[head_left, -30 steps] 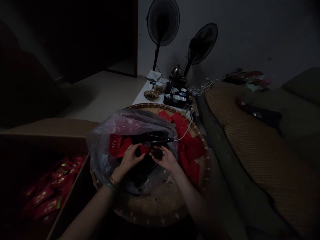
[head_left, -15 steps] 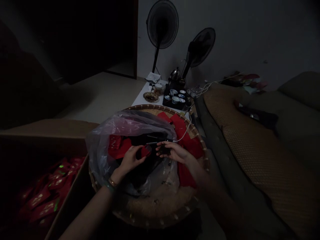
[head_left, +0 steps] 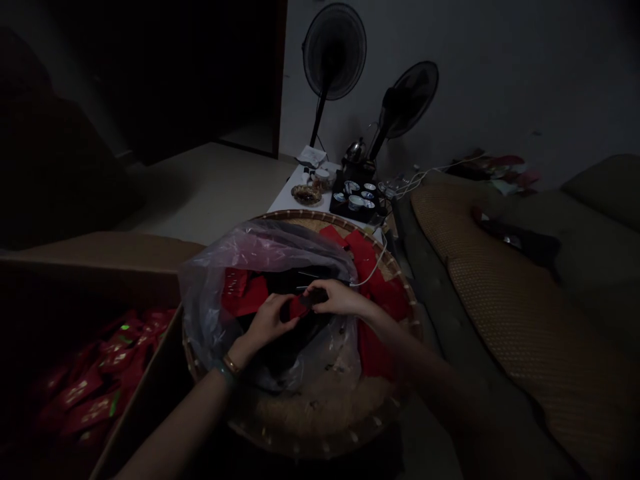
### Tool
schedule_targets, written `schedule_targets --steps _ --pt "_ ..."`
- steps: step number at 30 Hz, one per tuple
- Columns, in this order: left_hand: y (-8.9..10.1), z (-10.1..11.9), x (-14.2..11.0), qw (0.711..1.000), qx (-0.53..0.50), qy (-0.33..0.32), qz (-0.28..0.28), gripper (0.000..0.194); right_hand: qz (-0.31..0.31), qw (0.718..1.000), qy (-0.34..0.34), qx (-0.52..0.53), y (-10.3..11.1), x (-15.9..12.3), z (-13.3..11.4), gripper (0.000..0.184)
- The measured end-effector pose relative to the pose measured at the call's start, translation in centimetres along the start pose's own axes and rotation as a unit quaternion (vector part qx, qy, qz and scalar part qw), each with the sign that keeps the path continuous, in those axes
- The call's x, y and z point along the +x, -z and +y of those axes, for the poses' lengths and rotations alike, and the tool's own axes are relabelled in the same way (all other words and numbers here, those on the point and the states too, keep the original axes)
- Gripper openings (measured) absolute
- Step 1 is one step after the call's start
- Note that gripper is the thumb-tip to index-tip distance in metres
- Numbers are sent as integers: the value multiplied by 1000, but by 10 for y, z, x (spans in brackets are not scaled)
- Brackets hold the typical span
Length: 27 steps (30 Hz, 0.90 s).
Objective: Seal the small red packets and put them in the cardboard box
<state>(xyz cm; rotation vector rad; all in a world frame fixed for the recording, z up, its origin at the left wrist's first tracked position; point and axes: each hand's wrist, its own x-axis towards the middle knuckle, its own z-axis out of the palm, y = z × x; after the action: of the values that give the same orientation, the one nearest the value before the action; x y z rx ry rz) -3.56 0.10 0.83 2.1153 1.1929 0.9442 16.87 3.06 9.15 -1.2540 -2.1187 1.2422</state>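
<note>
My left hand (head_left: pixel 269 321) pinches a small red packet (head_left: pixel 299 307) over the open plastic bag. My right hand (head_left: pixel 335 297) is curled palm down at the packet's right end, its fingertips close to the packet's mouth. Dark loose leaves, seen in that palm a moment earlier, are now mostly hidden by the fingers. The clear plastic bag (head_left: pixel 203 293), with dark contents, lies in a round woven bamboo tray (head_left: pixel 295 215). More red packets (head_left: pixel 250 297) lie at the bag's left side, and flat red pieces (head_left: pixel 375 347) along the tray's right.
At left stands a cardboard box (head_left: pixel 107 257) with several shiny red packets (head_left: pixel 95 390). Beyond the tray, a white table (head_left: pixel 283 200) bears a tea set (head_left: pixel 356 201) and a kettle (head_left: pixel 356 151). Two fans (head_left: pixel 335 53) stand behind; a couch (head_left: pixel 480 287) lies right.
My right hand has turned from palm up to palm down and moved left to the red packet. My left hand still holds the packet. The view has shifted slightly.
</note>
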Motion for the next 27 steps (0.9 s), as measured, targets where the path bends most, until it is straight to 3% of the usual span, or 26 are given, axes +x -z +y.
schedule_targets --steps 5,10,14,17,20,25,27 --pt "0 1 0 1000 2 11 -6 42 8 997 -18 -69 3 0 -13 32" --pt "-2 0 -2 1000 13 0 -14 48 -7 996 -63 -57 -4 2 -15 31" --pt "5 4 0 999 25 -30 -34 44 -20 994 -98 33 -12 6 -10 27" --pt "14 11 5 997 25 -49 -55 35 -18 972 -134 191 -10 5 -5 25" --pt "19 15 9 997 19 -49 -53 28 13 903 -155 401 -5 -3 3 29" --pt "13 21 10 999 -36 -10 -38 33 113 733 -217 635 -16 -19 21 15" --pt "7 27 10 993 -106 18 -51 41 141 671 -220 694 -26 -21 25 22"
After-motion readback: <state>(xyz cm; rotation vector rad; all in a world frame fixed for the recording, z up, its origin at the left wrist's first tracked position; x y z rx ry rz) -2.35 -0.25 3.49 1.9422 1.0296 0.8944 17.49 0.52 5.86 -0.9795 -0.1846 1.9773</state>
